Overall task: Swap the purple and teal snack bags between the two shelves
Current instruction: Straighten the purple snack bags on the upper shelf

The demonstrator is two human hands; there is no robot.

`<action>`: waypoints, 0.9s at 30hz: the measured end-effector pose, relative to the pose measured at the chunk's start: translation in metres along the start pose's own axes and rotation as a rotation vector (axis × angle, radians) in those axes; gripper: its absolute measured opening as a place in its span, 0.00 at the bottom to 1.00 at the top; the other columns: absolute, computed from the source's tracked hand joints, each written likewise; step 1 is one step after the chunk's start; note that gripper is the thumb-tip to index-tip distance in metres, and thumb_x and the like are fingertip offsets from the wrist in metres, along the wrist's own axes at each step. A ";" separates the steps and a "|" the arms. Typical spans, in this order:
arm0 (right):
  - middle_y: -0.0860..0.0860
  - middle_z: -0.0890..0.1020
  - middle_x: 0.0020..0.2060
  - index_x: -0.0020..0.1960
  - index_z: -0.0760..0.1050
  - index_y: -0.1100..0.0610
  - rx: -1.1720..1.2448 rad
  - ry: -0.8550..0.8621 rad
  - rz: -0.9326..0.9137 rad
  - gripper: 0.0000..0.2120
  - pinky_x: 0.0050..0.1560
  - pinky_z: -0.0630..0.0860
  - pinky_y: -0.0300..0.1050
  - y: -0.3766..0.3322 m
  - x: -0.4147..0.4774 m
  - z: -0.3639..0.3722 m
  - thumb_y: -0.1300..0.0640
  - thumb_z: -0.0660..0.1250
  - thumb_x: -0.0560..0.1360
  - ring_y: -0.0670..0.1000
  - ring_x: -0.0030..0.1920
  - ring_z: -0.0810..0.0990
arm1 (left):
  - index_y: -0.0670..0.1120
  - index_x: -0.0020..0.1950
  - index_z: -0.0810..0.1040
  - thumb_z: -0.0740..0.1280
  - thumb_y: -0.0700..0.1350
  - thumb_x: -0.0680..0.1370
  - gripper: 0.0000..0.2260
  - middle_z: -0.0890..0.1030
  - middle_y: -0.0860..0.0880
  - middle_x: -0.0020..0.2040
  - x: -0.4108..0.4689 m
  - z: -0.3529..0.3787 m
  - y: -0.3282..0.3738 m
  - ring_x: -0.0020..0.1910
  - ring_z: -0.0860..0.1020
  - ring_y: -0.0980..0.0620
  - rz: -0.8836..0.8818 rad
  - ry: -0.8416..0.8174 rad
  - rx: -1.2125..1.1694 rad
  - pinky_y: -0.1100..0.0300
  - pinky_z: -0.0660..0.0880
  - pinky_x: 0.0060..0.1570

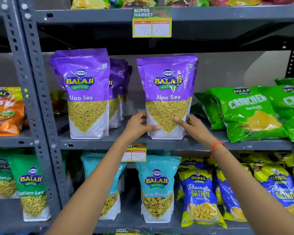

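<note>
Two rows of purple Aloo Sev bags stand upright on the middle shelf (92, 144). The left row's front bag (85, 92) has more purple bags behind it. The right front purple bag (167, 92) is gripped low down from both sides: my left hand (139, 124) with its thumb across the front, my right hand (188, 124) on its right edge. On the shelf below stand teal Khatta Mitha Mix bags, one (157, 187) in the middle and another (105, 184) partly hidden behind my left forearm.
Green Crunchex bags (248, 112) lean right of the purple bags. Blue and yellow Gopal Gathiya bags (200, 197) lie right of the teal ones. Green Ratlami Sev bags (31, 187) stand lower left, beyond a grey upright post (39, 99). Price tags (152, 22) hang from shelf edges.
</note>
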State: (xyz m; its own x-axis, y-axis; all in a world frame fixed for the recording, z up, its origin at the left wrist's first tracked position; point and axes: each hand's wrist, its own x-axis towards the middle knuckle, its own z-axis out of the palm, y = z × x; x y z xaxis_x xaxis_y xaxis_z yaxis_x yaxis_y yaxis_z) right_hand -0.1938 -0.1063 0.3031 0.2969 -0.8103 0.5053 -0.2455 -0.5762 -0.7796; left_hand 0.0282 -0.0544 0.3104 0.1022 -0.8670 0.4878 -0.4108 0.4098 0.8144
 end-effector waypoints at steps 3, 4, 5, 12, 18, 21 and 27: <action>0.51 0.85 0.53 0.57 0.78 0.53 0.010 0.002 0.005 0.34 0.58 0.78 0.59 0.005 -0.004 -0.016 0.27 0.66 0.64 0.57 0.54 0.83 | 0.41 0.56 0.77 0.80 0.42 0.64 0.23 0.84 0.44 0.54 0.001 0.020 0.001 0.52 0.83 0.48 0.011 -0.005 -0.041 0.52 0.80 0.54; 0.51 0.85 0.54 0.58 0.78 0.53 0.025 0.008 0.015 0.31 0.60 0.77 0.60 0.006 -0.005 -0.019 0.30 0.67 0.66 0.56 0.55 0.83 | 0.41 0.56 0.77 0.80 0.43 0.64 0.23 0.85 0.43 0.54 0.001 0.026 0.001 0.52 0.83 0.49 0.012 0.003 -0.041 0.50 0.81 0.54; 0.51 0.85 0.55 0.59 0.78 0.53 0.052 0.017 0.021 0.29 0.61 0.76 0.60 0.009 -0.005 -0.021 0.33 0.67 0.68 0.55 0.56 0.82 | 0.42 0.55 0.77 0.80 0.45 0.64 0.23 0.85 0.43 0.54 0.002 0.031 0.000 0.52 0.83 0.49 0.018 0.011 -0.035 0.49 0.81 0.55; 0.53 0.82 0.61 0.64 0.74 0.56 0.225 -0.020 0.078 0.37 0.67 0.73 0.60 0.018 0.000 -0.025 0.33 0.72 0.64 0.53 0.61 0.80 | 0.47 0.58 0.75 0.79 0.47 0.65 0.25 0.83 0.44 0.58 0.005 0.047 -0.001 0.54 0.82 0.49 0.029 0.013 -0.034 0.47 0.80 0.57; 0.57 0.82 0.60 0.62 0.75 0.55 0.182 -0.003 0.104 0.38 0.66 0.73 0.61 0.026 0.006 -0.024 0.29 0.70 0.63 0.57 0.60 0.81 | 0.47 0.61 0.74 0.79 0.51 0.64 0.28 0.82 0.45 0.60 0.003 0.049 -0.005 0.57 0.81 0.48 0.037 0.017 -0.039 0.45 0.78 0.59; 0.59 0.82 0.58 0.59 0.76 0.54 0.144 -0.008 0.101 0.36 0.64 0.73 0.65 0.040 0.014 -0.026 0.27 0.69 0.63 0.63 0.60 0.79 | 0.47 0.62 0.74 0.79 0.56 0.61 0.33 0.82 0.45 0.61 0.002 0.049 -0.005 0.57 0.81 0.48 0.043 0.020 -0.039 0.45 0.78 0.59; 0.48 0.79 0.54 0.69 0.68 0.58 0.174 0.084 0.106 0.34 0.51 0.73 0.41 0.013 -0.004 -0.023 0.37 0.66 0.72 0.46 0.52 0.77 | 0.46 0.66 0.71 0.78 0.56 0.65 0.34 0.79 0.46 0.64 -0.006 0.047 0.008 0.61 0.79 0.47 -0.005 -0.006 0.053 0.47 0.77 0.62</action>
State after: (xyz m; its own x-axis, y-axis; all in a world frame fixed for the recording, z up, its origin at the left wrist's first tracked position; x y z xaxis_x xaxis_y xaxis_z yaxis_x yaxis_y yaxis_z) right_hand -0.2192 -0.1130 0.2999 0.1984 -0.8755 0.4406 -0.1060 -0.4661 -0.8784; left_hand -0.0183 -0.0594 0.2998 0.0991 -0.8705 0.4821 -0.4581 0.3902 0.7987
